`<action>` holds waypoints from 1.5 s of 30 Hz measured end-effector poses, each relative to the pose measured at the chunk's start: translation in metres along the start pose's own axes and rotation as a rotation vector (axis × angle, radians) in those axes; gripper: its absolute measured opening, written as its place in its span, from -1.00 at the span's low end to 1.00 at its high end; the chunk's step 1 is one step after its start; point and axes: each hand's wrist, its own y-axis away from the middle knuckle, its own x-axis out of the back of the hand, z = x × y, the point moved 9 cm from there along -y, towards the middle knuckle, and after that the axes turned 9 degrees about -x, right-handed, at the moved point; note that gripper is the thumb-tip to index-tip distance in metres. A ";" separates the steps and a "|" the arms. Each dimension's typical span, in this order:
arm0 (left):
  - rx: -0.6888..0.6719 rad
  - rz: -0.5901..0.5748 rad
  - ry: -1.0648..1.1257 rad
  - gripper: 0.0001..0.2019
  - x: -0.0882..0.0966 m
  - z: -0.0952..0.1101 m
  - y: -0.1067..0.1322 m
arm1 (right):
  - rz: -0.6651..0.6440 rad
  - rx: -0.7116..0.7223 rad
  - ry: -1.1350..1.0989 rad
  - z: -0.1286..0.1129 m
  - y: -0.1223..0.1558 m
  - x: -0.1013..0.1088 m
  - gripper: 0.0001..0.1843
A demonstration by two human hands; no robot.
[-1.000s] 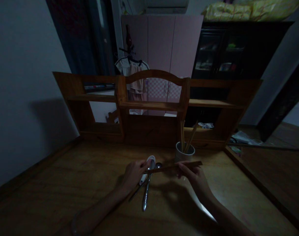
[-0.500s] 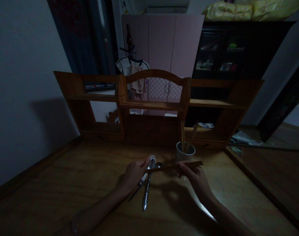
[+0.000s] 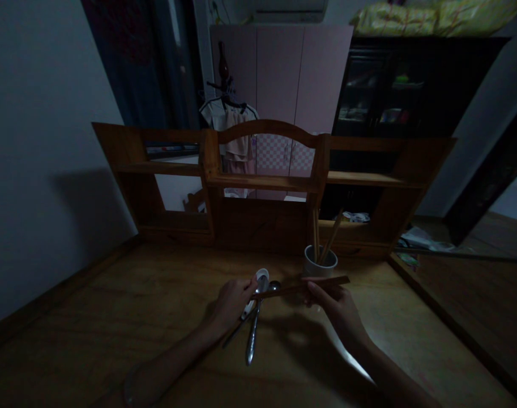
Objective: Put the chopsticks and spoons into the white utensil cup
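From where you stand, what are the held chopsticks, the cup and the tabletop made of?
Chopsticks: probably wood, brown and dull. Cup: pale and smooth, perhaps ceramic or enamelled metal; too dim to tell. Tabletop: wood, likely varnished, since grain shows and light glares off it.

The head camera faces forward (tabletop (image 3: pixel 126 306) below).

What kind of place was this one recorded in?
Probably a room in a home, perhaps a bedroom: beyond the wooden desk are clothes on a hanger, a pale pink wardrobe and a dark glass-fronted cabinet.
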 end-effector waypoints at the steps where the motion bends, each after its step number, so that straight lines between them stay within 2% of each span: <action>1: 0.006 -0.008 0.001 -0.36 -0.001 0.000 0.000 | -0.003 -0.010 0.001 0.000 0.000 -0.001 -0.68; 6: -0.047 -0.067 0.008 -0.36 -0.007 0.009 0.004 | -0.023 -0.056 0.003 0.007 0.001 -0.006 -0.65; 12: -0.016 -0.118 -0.051 -0.40 -0.011 0.009 0.006 | -0.010 -0.050 0.029 0.010 -0.001 -0.005 -0.65; 26: -0.060 -0.051 0.050 -0.36 -0.005 0.011 0.004 | -0.017 -0.018 0.042 0.002 0.000 -0.004 -0.66; 33: -0.042 0.008 0.133 -0.39 -0.002 0.003 -0.002 | -0.021 0.037 0.055 -0.002 -0.001 -0.005 -0.67; 36: -0.036 0.031 0.178 -0.40 -0.002 -0.001 -0.004 | 0.002 0.067 0.122 -0.019 0.002 -0.001 -0.67; 38: -0.028 0.033 0.211 -0.39 -0.003 -0.003 -0.005 | 0.087 0.100 0.203 -0.043 0.004 0.016 -0.67; 42: -0.030 0.043 0.258 -0.39 -0.002 -0.001 -0.004 | 0.299 0.287 0.361 -0.120 0.007 0.070 -0.71; 45: -0.067 0.065 0.254 -0.40 0.002 0.003 -0.004 | 0.381 0.256 0.413 -0.156 -0.004 0.115 -0.65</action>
